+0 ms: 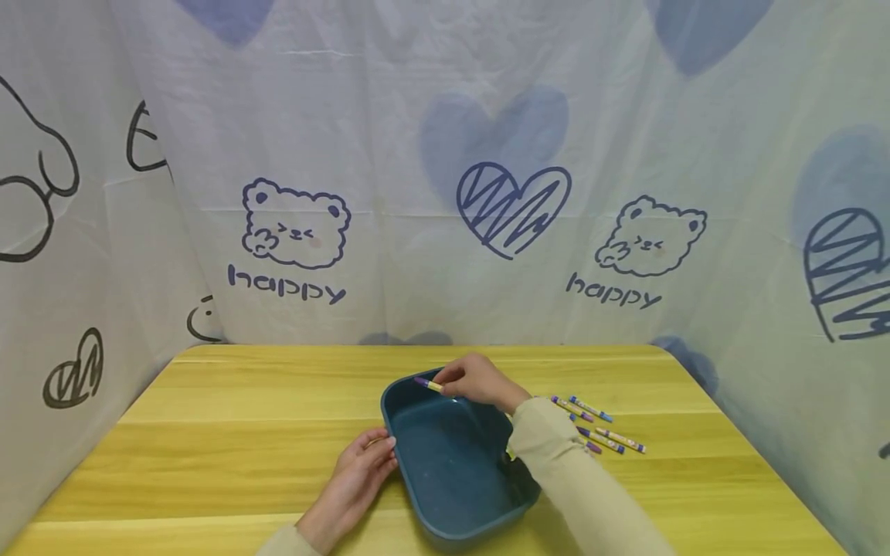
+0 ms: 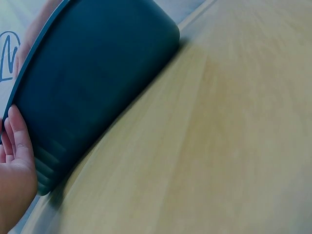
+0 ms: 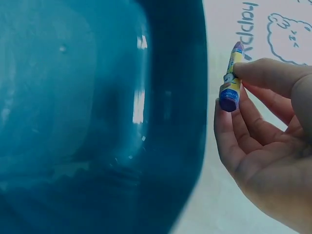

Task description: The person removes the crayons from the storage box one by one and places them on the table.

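Observation:
A dark teal plastic bin (image 1: pixel 459 463) stands on the table, its long side running away from me. Against the outside of its left wall, near the rim, my left hand (image 1: pixel 358 471) rests with fairly straight fingers; the left wrist view shows these fingers (image 2: pixel 19 134) touching the wall. My right hand (image 1: pixel 480 381) is above the far end of the bin and pinches a crayon (image 3: pixel 231 83) between thumb and fingers. The crayon has a yellow wrapper, a blue-purple end and a purple tip. Part of the bin's right side is hidden by the right forearm.
Several more crayons (image 1: pixel 621 440) lie scattered on the wooden table (image 1: pixel 229 463) to the right of the bin, some partly behind the right sleeve. A white curtain (image 1: pixel 403 255) with hearts and bear drawings hangs behind the table and along its sides.

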`<state>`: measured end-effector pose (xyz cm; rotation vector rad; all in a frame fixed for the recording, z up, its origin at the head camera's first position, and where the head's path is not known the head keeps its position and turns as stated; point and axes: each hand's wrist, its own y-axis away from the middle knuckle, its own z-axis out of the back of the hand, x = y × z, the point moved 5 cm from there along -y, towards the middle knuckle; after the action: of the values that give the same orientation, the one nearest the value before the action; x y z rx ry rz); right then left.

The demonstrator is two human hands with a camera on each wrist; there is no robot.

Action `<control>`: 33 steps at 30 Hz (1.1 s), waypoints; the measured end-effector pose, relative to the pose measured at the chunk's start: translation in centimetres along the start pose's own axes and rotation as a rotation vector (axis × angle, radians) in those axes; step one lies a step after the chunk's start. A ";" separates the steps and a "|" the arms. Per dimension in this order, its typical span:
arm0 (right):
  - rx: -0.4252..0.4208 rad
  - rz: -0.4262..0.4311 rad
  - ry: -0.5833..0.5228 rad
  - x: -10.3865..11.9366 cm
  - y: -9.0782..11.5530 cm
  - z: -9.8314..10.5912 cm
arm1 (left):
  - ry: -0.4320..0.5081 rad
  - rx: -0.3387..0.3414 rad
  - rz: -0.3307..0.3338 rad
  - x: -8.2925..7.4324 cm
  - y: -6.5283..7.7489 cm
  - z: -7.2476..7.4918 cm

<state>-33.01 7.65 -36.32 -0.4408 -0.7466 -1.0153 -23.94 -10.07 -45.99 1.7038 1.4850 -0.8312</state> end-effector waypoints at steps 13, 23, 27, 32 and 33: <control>-0.075 -0.031 0.014 -0.8 1.2 3.7 | 0.022 -0.017 0.001 0.2 -0.1 0.1; -0.087 -0.027 0.050 -2.3 2.4 5.9 | 0.031 -0.026 -0.002 0.3 -0.1 0.2; -0.104 -0.036 0.071 -3.3 3.2 7.0 | 0.033 -0.021 -0.002 0.3 -0.1 0.1; -0.128 -0.069 0.089 -4.9 4.2 8.3 | 0.031 -0.028 0.005 0.3 -0.2 0.1; -0.132 -0.082 0.087 -5.3 4.5 8.4 | 0.029 -0.027 0.004 0.3 -0.2 0.1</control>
<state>-33.73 18.41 -34.51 -0.4797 -0.6261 -1.1581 -24.08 -10.01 -46.28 1.7051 1.5051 -0.7840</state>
